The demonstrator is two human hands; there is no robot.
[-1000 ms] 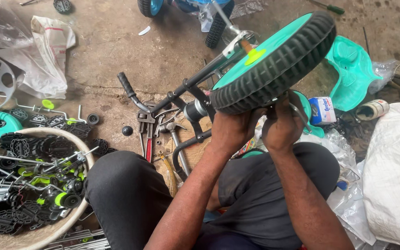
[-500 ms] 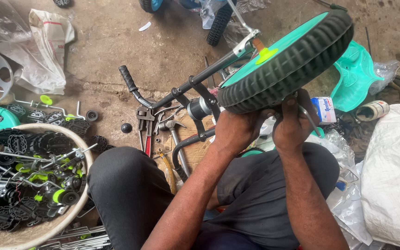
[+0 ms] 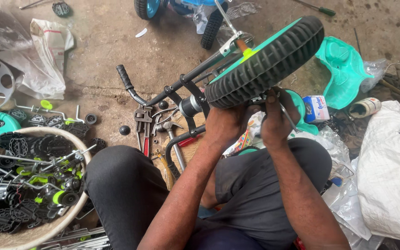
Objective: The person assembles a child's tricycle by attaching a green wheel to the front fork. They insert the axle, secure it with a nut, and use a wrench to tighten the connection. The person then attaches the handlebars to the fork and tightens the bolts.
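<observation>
Both hands work under the black-tyred wheel [image 3: 265,60], held tilted above the lap on its dark frame [image 3: 186,83]. The left hand [image 3: 223,127] has its grip pressed around the hub area, and the right hand [image 3: 274,118] pinches a thin metal rod [image 3: 287,115]. If that pinch slackens, the rod could slip and the unsupported wheel could swing down onto the pliers [image 3: 143,122] on the floor.

Soft, even daylight, seemingly from above — no hard glare. Faint, diffuse shadows under the black ribbed rubber wheel with teal hub [image 3: 265,60] and beneath both forearms. Mildly overexposed on the white woven sack [image 3: 390,171] at right. Sharp in the centre; slight wide-angle stretch toward the edges — perhaps a little softness on the grey concrete floor [image 3: 103,51].
</observation>
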